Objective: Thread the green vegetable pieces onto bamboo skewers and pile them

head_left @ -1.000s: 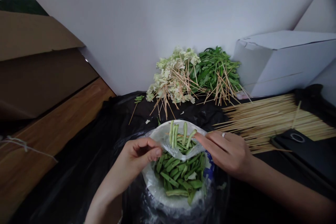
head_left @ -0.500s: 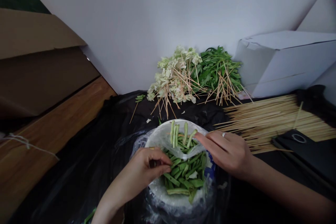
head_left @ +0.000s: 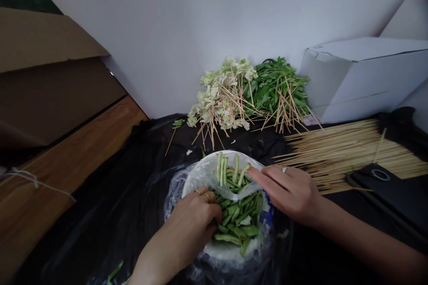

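A white bowl [head_left: 191,182] lined with clear plastic stands in front of me, filled with cut green beans [head_left: 230,231]. My left hand [head_left: 197,216] reaches into its left side, fingers curled down into the beans; the fingertips and anything in them are hidden. My right hand [head_left: 290,191] is closed at the bowl's right rim on a skewer of green beans [head_left: 222,171], with several bean pieces lying across the stick above the bowl. Most of the stick is covered by the beans and fingers.
Skewered cabbage pieces [head_left: 217,98] and skewered leafy greens [head_left: 277,80] lie against the wall. One finished-looking bean skewer [head_left: 178,123] lies left of them. Loose bamboo skewers [head_left: 341,147] spread at right, beside a black device [head_left: 384,187]. A white box [head_left: 371,75] and cardboard box [head_left: 50,98] flank the black plastic sheet [head_left: 110,196].
My left hand has turned knuckles up and pushed down into the beans; its thumb and finger pinch showed before. My right hand and the skewer of green beans stay nearly still.
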Demonstrator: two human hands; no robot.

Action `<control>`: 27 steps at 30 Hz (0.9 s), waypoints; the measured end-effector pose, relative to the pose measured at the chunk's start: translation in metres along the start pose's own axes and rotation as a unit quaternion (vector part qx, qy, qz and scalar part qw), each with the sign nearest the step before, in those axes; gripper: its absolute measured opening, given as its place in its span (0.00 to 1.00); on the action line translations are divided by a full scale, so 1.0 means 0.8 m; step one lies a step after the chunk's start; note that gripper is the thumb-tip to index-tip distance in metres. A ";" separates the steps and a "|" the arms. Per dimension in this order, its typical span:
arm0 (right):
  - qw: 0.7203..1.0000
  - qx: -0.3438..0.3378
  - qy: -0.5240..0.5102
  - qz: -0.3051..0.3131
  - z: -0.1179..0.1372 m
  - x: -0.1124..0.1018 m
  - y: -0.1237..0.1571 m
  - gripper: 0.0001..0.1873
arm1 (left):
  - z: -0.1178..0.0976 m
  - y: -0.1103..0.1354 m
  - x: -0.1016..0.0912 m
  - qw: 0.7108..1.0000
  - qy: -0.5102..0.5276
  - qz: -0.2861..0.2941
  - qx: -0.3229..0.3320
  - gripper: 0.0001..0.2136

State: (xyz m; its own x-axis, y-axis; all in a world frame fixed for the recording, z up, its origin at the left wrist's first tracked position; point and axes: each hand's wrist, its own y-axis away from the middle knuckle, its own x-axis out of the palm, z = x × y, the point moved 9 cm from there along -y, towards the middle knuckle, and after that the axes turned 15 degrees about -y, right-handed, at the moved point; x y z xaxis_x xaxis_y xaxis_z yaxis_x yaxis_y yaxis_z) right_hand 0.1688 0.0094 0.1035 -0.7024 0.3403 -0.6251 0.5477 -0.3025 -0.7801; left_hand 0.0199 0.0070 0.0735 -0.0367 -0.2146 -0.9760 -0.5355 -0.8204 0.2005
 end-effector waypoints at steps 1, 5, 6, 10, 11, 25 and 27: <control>1.000 0.000 -0.002 -0.001 0.000 0.000 0.000 0.18 | 0.000 0.000 -0.002 1.000 0.001 -0.002 0.000 0.10; 1.000 0.000 -0.001 -0.011 0.001 -0.004 -0.001 0.17 | 0.019 0.010 -0.017 0.996 0.087 -0.021 -0.022 0.07; 1.000 0.001 0.000 -0.012 0.000 -0.004 -0.001 0.17 | 0.027 0.014 -0.023 0.992 0.119 -0.029 -0.029 0.06; 1.000 0.011 0.000 -0.012 -0.001 -0.007 0.000 0.17 | 0.072 0.021 -0.046 0.952 0.274 -0.097 -0.096 0.06; 1.000 0.010 -0.003 -0.012 0.000 -0.007 0.000 0.17 | 0.086 0.022 -0.050 0.929 0.320 -0.137 -0.126 0.07; 1.000 -0.001 -0.018 -0.008 0.004 -0.004 0.000 0.18 | 0.099 -0.002 -0.032 0.742 0.556 -0.336 -0.166 0.09; 1.000 -0.002 -0.019 -0.010 0.004 -0.004 0.000 0.18 | 0.098 -0.002 -0.033 0.740 0.558 -0.339 -0.164 0.09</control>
State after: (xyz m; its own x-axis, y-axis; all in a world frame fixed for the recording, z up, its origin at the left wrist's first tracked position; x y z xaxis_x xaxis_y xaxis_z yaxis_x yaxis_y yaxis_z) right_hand 0.1695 0.0056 0.1058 -0.7302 0.3119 -0.6079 0.5355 -0.2914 -0.7927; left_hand -0.0445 0.0559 0.0922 0.9637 0.1505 -0.2205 0.1278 -0.9852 -0.1141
